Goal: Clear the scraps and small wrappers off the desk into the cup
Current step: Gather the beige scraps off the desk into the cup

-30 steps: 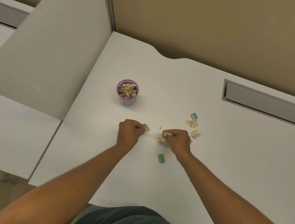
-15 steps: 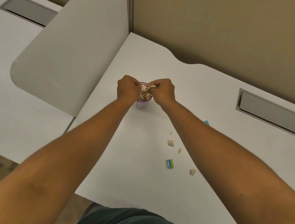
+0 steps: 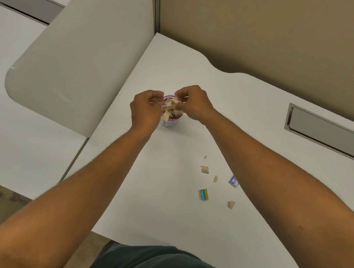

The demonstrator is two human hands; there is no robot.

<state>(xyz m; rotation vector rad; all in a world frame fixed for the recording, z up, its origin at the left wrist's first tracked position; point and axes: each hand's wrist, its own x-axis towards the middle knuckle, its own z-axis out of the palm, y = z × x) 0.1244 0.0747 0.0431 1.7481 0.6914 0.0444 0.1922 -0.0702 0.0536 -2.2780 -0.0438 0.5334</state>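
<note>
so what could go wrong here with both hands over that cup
1. The cup is heaped above its rim; scraps could spill as the left hand and right hand let go.
2. It looks small and light, so a knock might tip it.
3. The wrapper beside the right forearm could be swept off.

One cup (image 3: 170, 122) stood on the one white desk (image 3: 154, 185) near the middle of the frame, stuffed with tan paper scraps (image 3: 170, 108) too crowded to count, and two hands, the left hand (image 3: 145, 110) and the right hand (image 3: 194, 104), met above it. Four loose tan scraps lay on the desk at lower right: a tiny one (image 3: 205, 157), a larger one (image 3: 204, 169), a small one (image 3: 215, 178) and the lowest one (image 3: 231, 204). Two small wrappers lay among them, one blue-and-yellow (image 3: 203, 194) and one purple-and-white (image 3: 233, 181), and one metal slot (image 3: 322, 131) sat in the desk at the right edge.
</note>
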